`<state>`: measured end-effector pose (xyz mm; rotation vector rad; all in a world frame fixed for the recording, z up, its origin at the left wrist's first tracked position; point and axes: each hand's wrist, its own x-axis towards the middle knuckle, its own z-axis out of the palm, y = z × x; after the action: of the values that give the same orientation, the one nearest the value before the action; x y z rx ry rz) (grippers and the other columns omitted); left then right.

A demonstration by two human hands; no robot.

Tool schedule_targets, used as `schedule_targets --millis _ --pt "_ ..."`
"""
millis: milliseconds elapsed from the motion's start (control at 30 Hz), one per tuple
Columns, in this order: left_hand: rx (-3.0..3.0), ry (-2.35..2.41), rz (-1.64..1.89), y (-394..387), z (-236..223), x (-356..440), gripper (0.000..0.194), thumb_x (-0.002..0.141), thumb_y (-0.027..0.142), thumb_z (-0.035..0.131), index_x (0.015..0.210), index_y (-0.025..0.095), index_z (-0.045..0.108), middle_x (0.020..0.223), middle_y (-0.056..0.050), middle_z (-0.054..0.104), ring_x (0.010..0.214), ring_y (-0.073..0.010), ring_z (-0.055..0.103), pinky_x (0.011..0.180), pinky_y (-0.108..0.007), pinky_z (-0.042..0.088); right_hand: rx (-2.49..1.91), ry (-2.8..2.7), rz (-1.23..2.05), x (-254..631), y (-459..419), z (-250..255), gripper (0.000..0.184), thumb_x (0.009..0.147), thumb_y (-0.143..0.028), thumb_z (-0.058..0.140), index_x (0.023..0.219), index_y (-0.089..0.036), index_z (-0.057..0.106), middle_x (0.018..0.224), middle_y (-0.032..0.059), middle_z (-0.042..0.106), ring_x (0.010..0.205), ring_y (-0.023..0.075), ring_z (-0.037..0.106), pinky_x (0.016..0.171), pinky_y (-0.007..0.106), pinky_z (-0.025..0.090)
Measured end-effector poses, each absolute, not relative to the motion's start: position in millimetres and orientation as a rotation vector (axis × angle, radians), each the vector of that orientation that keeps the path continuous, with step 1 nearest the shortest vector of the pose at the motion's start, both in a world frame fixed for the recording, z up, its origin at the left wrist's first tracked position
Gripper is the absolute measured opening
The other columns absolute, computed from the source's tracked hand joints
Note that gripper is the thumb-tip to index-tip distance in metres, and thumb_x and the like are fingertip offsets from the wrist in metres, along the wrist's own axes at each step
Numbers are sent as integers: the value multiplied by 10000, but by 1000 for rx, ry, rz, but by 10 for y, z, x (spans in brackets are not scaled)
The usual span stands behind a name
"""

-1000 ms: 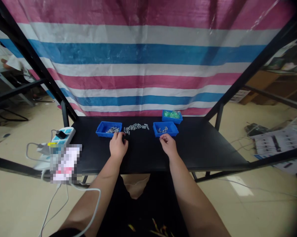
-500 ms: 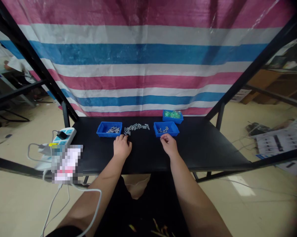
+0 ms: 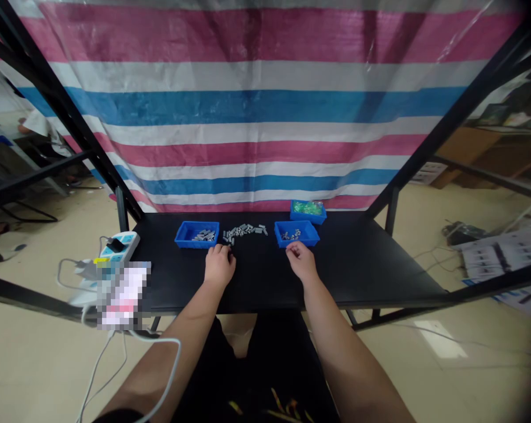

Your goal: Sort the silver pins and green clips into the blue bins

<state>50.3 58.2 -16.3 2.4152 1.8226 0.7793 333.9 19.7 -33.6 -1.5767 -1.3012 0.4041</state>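
At the far left, a white cable (image 3: 178,352) loops across the view of the left forearm; if it is touching, a sideways reach could snag it. A blue tray (image 3: 188,243) holds metal pieces (image 3: 204,235) on the black counter (image 3: 353,264). Just in front of its right corner, the left hand (image 3: 220,268) is curled, palm down; whether its fingers grasp anything cannot be told. Loose metal pieces (image 3: 244,230) lie just beyond, where a sweeping knuckle could scatter them. The right hand (image 3: 302,262) has its fingertips drawn together by the front of a second blue tray (image 3: 308,242); any piece pinched there is too small to see, and could slip or catch the rim. Behind stands a tray of green packets (image 3: 307,207).
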Motion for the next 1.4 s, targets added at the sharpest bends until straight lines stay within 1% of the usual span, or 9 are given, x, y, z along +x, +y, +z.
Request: schedule_targets --millis 100,267,433,533,667,833,1033,1267,1400 --pt "2390 1677 884 581 -184 497 209 927 184 482 937 192 690 981 -98 644 956 -241 605 920 -368 491 -1568 -1307 409 3327 193 -315 177 796 -378 578 833 -219 646 709 17 639 611 169 567 611 284 466" --pt "2309 1475 1156 576 -102 482 162 944 220 521 955 224 683 1005 -57 663 908 -181 645 829 -289 523 -1564 -1309 402 3334 200 -331 168 809 -371 574 831 -218 640 736 17 655 646 171 584 622 278 456" --pt "2351 1672 1402 780 192 117 162 945 289 549 939 229 700 978 -72 687 958 -238 628 899 -364 487 -1551 -1309 416 3355 214 -383 171 812 -372 582 852 -216 639 727 13 648 629 163 573 617 274 450" --pt "2399 1809 1364 917 285 -186 154 915 314 588 922 218 708 958 -81 696 919 -270 618 904 -416 467 -1550 -1300 414 3361 228 -399 164 807 -369 586 846 -220 641 735 14 652 636 165 577 620 275 453" --pt "2443 1820 1257 908 183 -400 172 905 330 583 909 212 708 923 -80 686 885 -262 624 873 -402 483 -1554 -1292 416 3367 244 -402 162 808 -370 584 839 -222 642 723 10 646 626 163 574 619 277 454" --pt "2319 1756 1177 793 -32 -365 190 904 350 566 983 227 688 1149 -76 622 873 -188 655 736 -289 522 -1550 -1306 414 3367 231 -394 166 808 -373 592 841 -219 644 700 6 631 610 159 560 610 272 450" --pt "2282 1753 1088 782 -43 -333 123 892 330 582 962 243 636 1177 -36 607 706 -129 630 679 -270 517 -1551 -1307 407 3357 224 -387 177 808 -378 589 845 -213 642 736 24 659 636 167 580 625 274 461" --pt "2449 1609 1204 699 9 -276 159 927 285 530 1055 233 608 1165 -74 624 1037 -213 652 859 -308 536 -1561 -1308 406 3344 223 -374 182 806 -384 586 845 -216 645 718 14 650 619 163 576 603 271 455" --pt "2692 1307 928 640 1 -104 292 962 275 474 1229 259 589 1160 -70 643 1069 -208 638 925 -324 521 -1560 -1308 408 3331 211 -339 176 803 -383 586 835 -219 642 698 5 636 597 157 561 595 270 456"
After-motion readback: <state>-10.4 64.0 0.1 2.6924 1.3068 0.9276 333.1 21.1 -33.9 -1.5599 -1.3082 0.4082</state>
